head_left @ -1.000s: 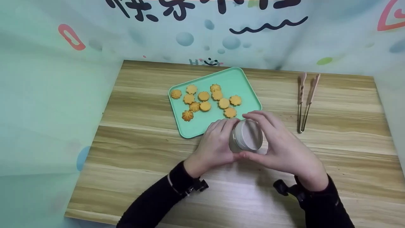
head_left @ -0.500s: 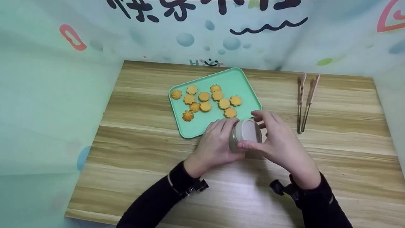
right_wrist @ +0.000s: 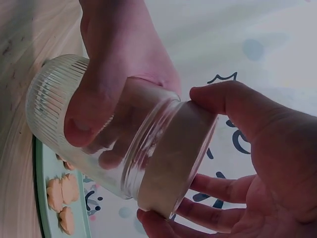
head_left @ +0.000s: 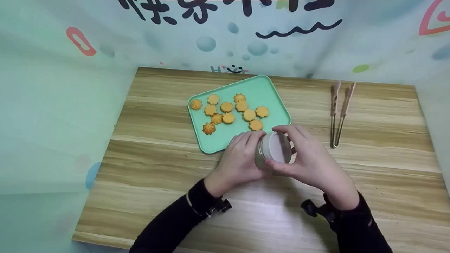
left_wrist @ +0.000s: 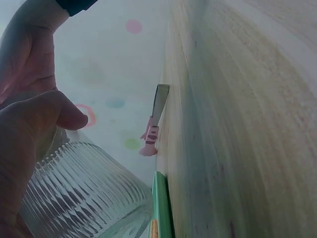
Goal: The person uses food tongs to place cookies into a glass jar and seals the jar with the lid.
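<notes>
A clear glass jar with ribbed sides is held tilted above the table, close to the tray's near edge. My left hand grips its body, thumb lying across the glass in the right wrist view. On the jar's mouth sits a pale, round screw lid. My right hand holds this lid by its rim, thumb on one side and fingertips on the other, the palm standing off its top. Through the glass, fingers of the left hand show.
Just beyond the hands lies a green tray bearing several small flower-shaped cookies. Pink-tipped metal tongs lie on the wooden table at the right. A printed cloth hangs behind the table.
My right hand's fingers loosened and shifted round the lid, then came back against its rim, the thumb now higher on it. The left hand and the jar have stayed in place.
</notes>
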Action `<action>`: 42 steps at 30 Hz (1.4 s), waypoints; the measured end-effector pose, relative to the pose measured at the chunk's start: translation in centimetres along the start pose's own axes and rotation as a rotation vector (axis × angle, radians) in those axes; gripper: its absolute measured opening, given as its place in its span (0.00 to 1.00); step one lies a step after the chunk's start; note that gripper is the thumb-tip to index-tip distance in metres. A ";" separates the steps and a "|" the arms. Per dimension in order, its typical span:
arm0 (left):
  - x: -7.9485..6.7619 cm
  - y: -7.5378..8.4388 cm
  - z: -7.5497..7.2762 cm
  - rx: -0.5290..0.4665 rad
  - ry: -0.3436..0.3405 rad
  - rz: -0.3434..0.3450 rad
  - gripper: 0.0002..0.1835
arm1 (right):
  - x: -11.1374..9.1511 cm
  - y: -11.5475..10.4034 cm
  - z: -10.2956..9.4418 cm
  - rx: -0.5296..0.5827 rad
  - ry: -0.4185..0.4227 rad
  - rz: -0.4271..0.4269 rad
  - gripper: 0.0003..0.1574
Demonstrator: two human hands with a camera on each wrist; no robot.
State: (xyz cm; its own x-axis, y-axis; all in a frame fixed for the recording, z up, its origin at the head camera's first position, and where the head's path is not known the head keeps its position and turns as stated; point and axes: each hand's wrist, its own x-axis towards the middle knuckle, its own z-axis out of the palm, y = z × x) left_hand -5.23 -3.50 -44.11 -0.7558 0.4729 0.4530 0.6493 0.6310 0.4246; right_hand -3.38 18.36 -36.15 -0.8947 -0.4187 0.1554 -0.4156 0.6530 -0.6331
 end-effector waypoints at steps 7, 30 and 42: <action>0.0 0.0 0.0 -0.019 -0.013 -0.010 0.46 | -0.2 -0.1 -0.3 0.003 -0.022 -0.025 0.48; -0.3 0.0 0.4 -0.162 -0.038 -0.044 0.48 | -0.3 1.1 -2.4 0.094 0.116 0.032 0.46; -1.1 -0.2 1.8 -0.251 -0.069 -0.031 0.52 | 0.0 1.4 -2.5 0.110 0.127 0.100 0.46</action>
State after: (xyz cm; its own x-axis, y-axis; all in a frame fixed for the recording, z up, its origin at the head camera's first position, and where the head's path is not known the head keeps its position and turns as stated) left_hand -4.70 -2.99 -46.10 -0.7741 0.5021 0.3857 0.6200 0.4775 0.6226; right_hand -4.39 20.85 -35.12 -0.9469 -0.2679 0.1780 -0.3099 0.6117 -0.7279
